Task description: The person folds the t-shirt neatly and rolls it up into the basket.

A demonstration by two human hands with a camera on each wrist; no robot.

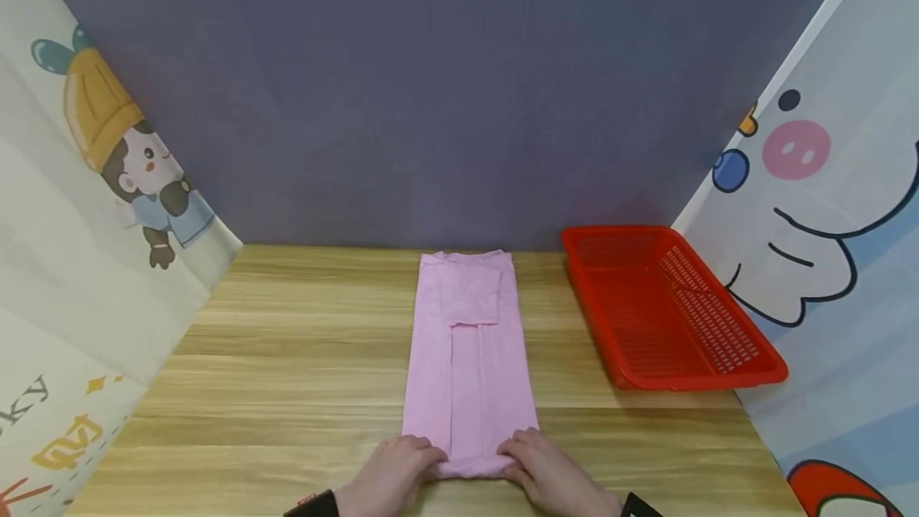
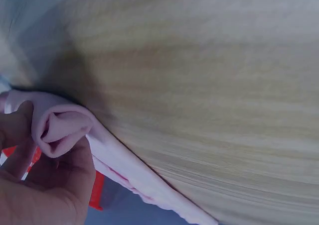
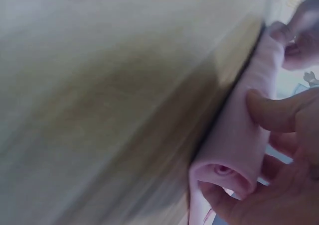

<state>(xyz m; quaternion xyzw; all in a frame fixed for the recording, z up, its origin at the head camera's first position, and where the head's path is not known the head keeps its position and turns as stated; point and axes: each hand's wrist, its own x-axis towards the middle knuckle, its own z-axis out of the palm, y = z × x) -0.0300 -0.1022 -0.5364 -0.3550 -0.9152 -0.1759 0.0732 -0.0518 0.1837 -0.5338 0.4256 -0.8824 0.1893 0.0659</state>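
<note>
One pink cloth (image 1: 467,389) is lying lengthwise on one wooden table (image 1: 287,357), its near end forming one roll (image 1: 470,468). The left hand (image 1: 396,472) is pinching the roll's left end between thumb and fingers; the right hand (image 1: 557,475) is gripping its right end likewise. Two dark wristbands (image 1: 319,504) are showing, one at each hand. One red basket (image 1: 704,381) is standing right of the cloth, apart from it. Two cartoon-printed sheets (image 1: 72,262) are flanking the table.
</note>
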